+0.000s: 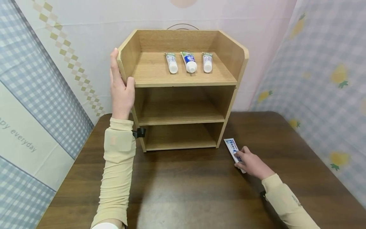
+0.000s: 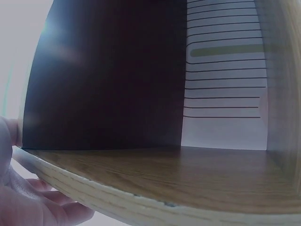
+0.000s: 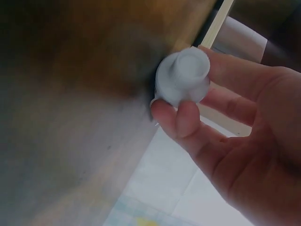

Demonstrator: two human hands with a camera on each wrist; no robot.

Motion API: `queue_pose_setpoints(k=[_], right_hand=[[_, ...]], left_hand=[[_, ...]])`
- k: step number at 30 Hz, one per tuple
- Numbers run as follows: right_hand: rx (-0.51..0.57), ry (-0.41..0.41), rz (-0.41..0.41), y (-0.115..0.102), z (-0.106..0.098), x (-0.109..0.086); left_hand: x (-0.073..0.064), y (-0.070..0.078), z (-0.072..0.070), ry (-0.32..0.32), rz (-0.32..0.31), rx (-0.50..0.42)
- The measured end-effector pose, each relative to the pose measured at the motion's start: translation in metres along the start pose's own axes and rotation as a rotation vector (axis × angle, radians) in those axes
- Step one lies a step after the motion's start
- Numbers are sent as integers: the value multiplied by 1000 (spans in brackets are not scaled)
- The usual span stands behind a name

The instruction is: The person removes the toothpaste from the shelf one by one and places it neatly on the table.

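A small wooden shelf unit stands on the table, with three toothpaste tubes lying side by side on its top: a left one, a blue-and-white middle one and a right one. My left hand grips the front edge of the unit's left side panel, thumb in front. In the left wrist view its fingers show around the board's edge. On the table, right of the unit, my right hand holds another toothpaste tube. Its white cap shows between the fingers in the right wrist view.
The unit has two lower compartments, the middle one and the bottom one. The dark brown table extends around it. A patterned cloth hangs along the right, and a pale one hangs behind.
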State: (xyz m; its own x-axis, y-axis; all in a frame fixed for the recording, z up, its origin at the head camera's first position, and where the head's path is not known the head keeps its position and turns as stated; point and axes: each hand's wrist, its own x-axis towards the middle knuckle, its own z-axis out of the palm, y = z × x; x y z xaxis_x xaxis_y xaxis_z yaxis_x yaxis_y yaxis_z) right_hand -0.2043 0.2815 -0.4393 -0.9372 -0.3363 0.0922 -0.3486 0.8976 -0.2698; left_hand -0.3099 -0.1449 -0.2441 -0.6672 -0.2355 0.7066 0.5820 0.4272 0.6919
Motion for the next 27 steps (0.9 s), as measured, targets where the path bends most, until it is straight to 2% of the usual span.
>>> queue_pose_setpoints(k=[6, 18, 27], right_hand=[[10, -26, 11, 4, 0, 17], [-36, 42, 81, 14, 5, 48], [-8, 8, 130, 23, 1, 68]], left_hand=[[-1, 0, 0, -3, -25, 5], [-9, 23, -1, 7, -8, -1], [-12, 31, -3, 7, -3, -7]])
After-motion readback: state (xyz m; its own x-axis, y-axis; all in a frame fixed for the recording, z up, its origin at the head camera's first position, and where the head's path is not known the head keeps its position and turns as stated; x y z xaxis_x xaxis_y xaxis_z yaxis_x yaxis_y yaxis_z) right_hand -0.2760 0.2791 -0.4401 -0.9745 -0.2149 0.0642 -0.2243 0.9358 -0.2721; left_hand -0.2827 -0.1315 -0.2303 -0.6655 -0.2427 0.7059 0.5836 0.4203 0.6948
